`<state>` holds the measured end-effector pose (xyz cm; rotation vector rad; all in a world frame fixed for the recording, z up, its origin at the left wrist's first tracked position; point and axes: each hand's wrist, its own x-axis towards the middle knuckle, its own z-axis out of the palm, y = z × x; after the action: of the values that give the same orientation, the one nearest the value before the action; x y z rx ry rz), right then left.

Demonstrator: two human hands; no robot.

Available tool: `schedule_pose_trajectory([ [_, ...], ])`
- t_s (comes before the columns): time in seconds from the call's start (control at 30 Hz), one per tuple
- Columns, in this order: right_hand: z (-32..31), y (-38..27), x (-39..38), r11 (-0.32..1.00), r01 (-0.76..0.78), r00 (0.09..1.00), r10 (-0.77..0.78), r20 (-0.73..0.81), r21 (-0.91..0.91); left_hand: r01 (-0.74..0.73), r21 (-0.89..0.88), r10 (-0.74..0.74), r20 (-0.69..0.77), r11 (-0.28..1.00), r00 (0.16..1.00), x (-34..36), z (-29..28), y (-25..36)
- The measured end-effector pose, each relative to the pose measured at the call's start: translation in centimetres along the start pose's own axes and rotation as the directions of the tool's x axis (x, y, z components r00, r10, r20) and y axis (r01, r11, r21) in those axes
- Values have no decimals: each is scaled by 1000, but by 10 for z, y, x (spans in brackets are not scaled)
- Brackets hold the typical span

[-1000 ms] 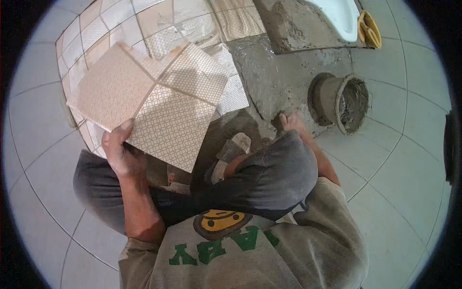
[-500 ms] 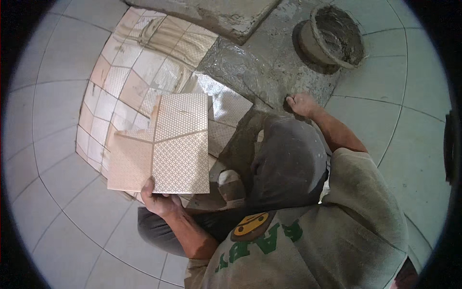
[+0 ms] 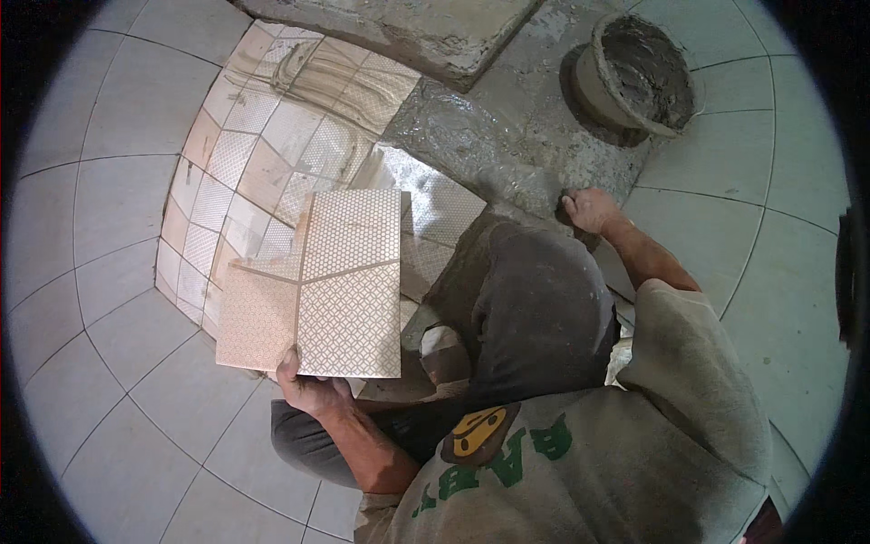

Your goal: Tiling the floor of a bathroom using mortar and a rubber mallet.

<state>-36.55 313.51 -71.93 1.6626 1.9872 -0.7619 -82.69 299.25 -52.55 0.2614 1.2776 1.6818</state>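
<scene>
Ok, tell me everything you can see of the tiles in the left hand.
The tiles are a small fanned stack of flat squares, beige to pale orange, looking ceramic. The top ones show a fine lattice pattern; one at the left looks plainer. The left hand pinches their lower edge, thumb on top, holding them roughly flat above the laid tiles beside the wet mortar.

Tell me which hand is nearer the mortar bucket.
Right. The right hand rests on the wet mortar bed just below the mortar bucket; the left hand is far off, holding patterned tiles.

Patterned ceramic tiles (image 3: 349,286) — matt, fine-textured; wet grey mortar (image 3: 507,136) — rough, glistening; bucket (image 3: 634,77) mortar-crusted.
</scene>
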Motion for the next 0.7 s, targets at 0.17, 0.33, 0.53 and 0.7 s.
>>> schedule_pose_trajectory([
  [0.17,-3,-7,0,980,-88,988,109,-110,180,-146,132,164,-135,980,977,0,2,-11],
  [0.33,-38,-66,-11,981,-30,981,65,-184,190,-74,123,83,-71,990,994,0,2,-6],
  [0.53,-49,-68,-5,998,39,996,-36,-79,40,-96,137,107,-76,986,991,0,4,-5],
  [0.7,-35,-62,-6,996,94,985,-95,-147,-13,-52,86,61,-103,995,993,1,2,-3],
])
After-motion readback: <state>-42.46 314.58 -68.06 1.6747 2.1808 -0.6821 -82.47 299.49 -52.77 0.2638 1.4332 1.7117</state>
